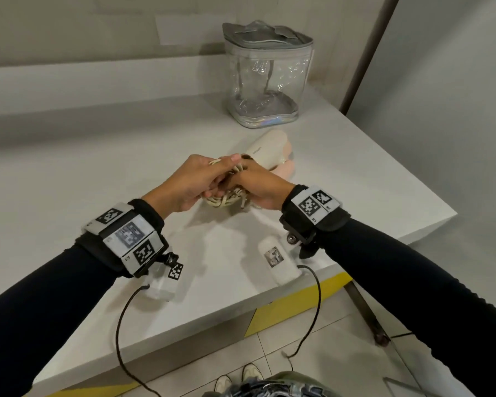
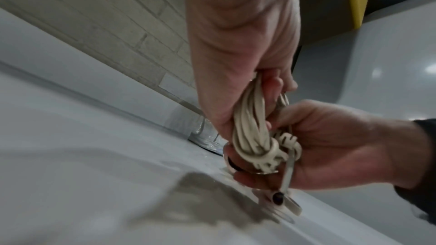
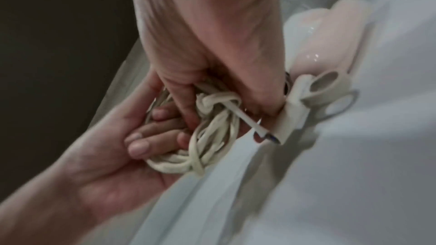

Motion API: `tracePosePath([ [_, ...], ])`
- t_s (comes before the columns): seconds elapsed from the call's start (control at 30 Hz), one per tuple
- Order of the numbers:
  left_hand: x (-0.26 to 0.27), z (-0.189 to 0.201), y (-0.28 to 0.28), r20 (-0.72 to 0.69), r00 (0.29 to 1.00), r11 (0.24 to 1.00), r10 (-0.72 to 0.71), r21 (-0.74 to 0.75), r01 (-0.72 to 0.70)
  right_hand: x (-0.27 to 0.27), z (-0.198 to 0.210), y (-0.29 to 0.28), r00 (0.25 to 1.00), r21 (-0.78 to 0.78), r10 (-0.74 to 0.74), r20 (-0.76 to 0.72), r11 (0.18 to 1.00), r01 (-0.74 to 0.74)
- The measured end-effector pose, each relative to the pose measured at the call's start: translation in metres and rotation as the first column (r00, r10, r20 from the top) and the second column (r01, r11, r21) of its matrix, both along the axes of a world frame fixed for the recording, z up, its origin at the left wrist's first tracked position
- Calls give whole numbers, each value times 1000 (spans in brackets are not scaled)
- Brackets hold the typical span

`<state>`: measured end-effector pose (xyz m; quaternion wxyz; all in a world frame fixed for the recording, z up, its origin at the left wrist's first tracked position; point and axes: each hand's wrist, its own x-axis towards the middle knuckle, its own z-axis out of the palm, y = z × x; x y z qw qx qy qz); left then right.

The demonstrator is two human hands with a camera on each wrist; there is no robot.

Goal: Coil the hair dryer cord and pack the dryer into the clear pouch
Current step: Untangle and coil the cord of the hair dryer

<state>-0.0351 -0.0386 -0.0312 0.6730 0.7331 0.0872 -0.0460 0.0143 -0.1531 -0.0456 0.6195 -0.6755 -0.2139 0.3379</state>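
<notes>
The cream cord (image 1: 224,200) is wound into a bundle with a wrap knotted round its middle, held just above the white table (image 1: 355,181). My left hand (image 1: 212,173) grips the bundle's upper loops (image 2: 252,128). My right hand (image 1: 249,181) holds it from the right, fingers curled into the loops (image 3: 212,137). The plug (image 3: 306,96) hangs beside the right hand, close to the table. The cream and pink hair dryer (image 1: 269,153) lies just beyond the hands. The clear pouch (image 1: 267,75) with a grey zip top stands upright behind the dryer.
A white device with a marker (image 1: 278,262) and a second one (image 1: 158,285) sit low under my wrists near the front edge, with black cables trailing off it. The table's right edge (image 1: 430,224) is close. A wall backs the table.
</notes>
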Motion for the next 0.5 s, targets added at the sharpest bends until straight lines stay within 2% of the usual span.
tracePosePath([
  [0.1, 3, 0, 9, 8, 1000, 999, -22, -22, 22, 7, 3, -4, 946, 154, 117, -302, 985, -72],
  [0.17, 7, 0, 17, 1, 999, 998, -48, -47, 48, 12, 4, -8, 871, 269, 159, -465, 963, -33],
  [0.3, 11, 2, 25, -12, 992, 988, -122, -102, 120, 16, 1, -7, 830, 331, 184, -526, 944, 0],
  [0.4, 9, 2, 27, 1, 983, 971, -182, -159, 180, 21, 2, -6, 808, 248, 117, -578, 968, 37],
  [0.5, 9, 0, 33, -9, 989, 969, -149, -199, 144, 26, 2, -2, 824, 185, 72, -561, 982, 40],
])
